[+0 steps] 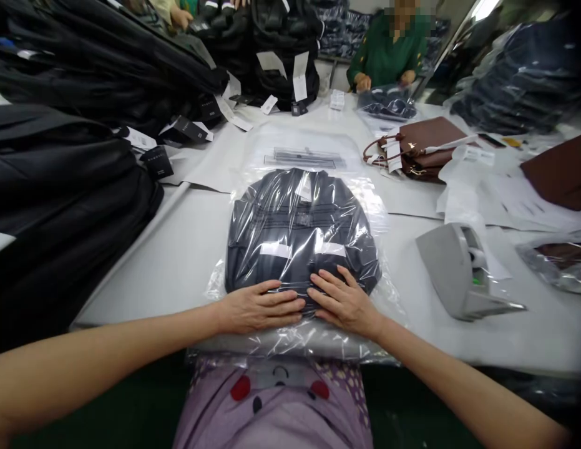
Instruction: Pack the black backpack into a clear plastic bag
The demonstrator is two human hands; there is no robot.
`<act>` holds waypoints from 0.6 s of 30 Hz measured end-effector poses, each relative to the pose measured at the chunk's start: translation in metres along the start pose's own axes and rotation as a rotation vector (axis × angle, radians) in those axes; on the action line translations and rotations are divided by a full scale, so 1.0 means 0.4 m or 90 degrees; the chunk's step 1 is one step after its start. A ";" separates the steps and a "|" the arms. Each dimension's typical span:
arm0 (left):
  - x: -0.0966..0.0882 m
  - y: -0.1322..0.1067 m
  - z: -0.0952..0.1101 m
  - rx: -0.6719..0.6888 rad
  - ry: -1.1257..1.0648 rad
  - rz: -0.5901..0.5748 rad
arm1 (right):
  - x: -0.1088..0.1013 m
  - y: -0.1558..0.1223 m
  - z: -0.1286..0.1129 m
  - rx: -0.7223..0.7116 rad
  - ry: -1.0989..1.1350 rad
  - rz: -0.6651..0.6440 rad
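Observation:
A black backpack [299, 231] lies flat inside a clear plastic bag [290, 330] on the white table. White strips and a paper tag show through the film. My left hand [262, 307] rests on the lower part of the wrapped backpack, fingers stretched toward the right. Just beside it, my right hand [344, 301] lies flat with its fingers spread over the lower right part. Neither palm grips anything. The plastic bag's loose end hangs over the table's front edge, and its printed flap [302, 156] spreads out beyond the backpack.
Black bags [51, 218] with tags pile up at left. A grey tape dispenser [452, 271] stands at right, below a brown handbag [424, 146]. Wrapped dark bags [524, 75] are stacked at far right. Across the table, a person in a green top [388, 53] handles a wrapped bag.

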State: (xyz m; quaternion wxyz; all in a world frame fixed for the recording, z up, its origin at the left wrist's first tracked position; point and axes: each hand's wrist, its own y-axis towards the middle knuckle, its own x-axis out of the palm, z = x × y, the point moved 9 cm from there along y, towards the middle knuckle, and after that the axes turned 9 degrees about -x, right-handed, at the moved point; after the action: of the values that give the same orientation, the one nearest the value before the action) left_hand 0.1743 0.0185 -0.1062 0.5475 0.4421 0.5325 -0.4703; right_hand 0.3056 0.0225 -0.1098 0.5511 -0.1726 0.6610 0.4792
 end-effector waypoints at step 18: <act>0.001 0.001 0.011 0.018 0.125 0.019 | 0.005 -0.096 -0.187 0.096 0.030 -0.030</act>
State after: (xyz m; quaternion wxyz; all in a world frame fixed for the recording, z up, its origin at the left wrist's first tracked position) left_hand 0.1753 0.0143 -0.1066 0.4932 0.5020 0.5701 -0.4239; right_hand 0.2920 -0.0571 -0.1338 0.5579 -0.1575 0.7038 0.4106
